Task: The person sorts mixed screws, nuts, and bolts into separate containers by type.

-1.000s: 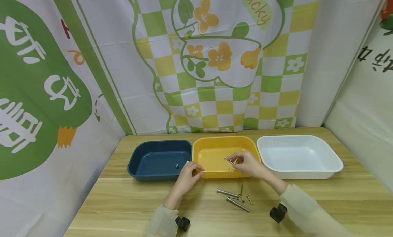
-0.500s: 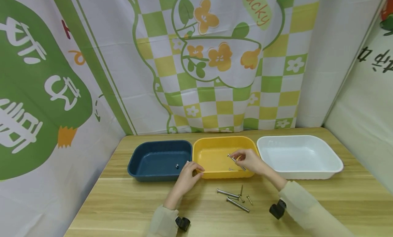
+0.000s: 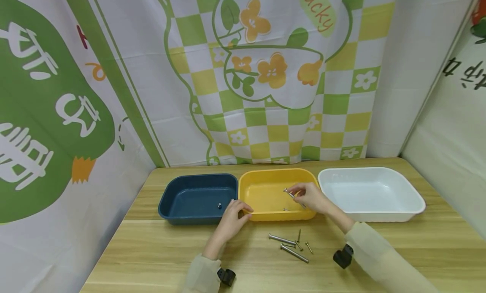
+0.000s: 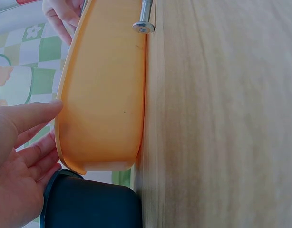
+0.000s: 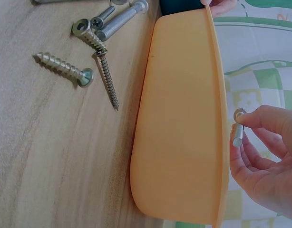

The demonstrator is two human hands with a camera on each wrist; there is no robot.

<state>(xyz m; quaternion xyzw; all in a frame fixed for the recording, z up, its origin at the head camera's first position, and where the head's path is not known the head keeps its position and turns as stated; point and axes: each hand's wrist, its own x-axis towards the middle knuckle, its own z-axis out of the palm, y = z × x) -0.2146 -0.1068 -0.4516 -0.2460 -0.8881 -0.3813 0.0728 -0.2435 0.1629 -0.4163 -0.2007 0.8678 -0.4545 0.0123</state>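
Shift: right hand (image 3: 313, 198) and bolt (image 5: 238, 132), slightly toward the worktop's (image 3: 171, 259) right edge.
Left hand (image 3: 232, 219): loose-fingered at yellow tray's (image 3: 273, 217) near-left corner, farther from bolt.
Bolt: pinched in right fingertips above tray's near-right corner, head pointing far-left.

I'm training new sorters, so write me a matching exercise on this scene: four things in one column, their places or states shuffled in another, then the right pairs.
Column one
1. Right hand
2. Loose screws
3. White tray
4. Left hand

Column two
A. On the wooden table, in front of the yellow tray
B. Holds the yellow tray's rim
C. Pinches a bolt
D. To the right of the yellow tray

Pairs: 1-C, 2-A, 3-D, 4-B
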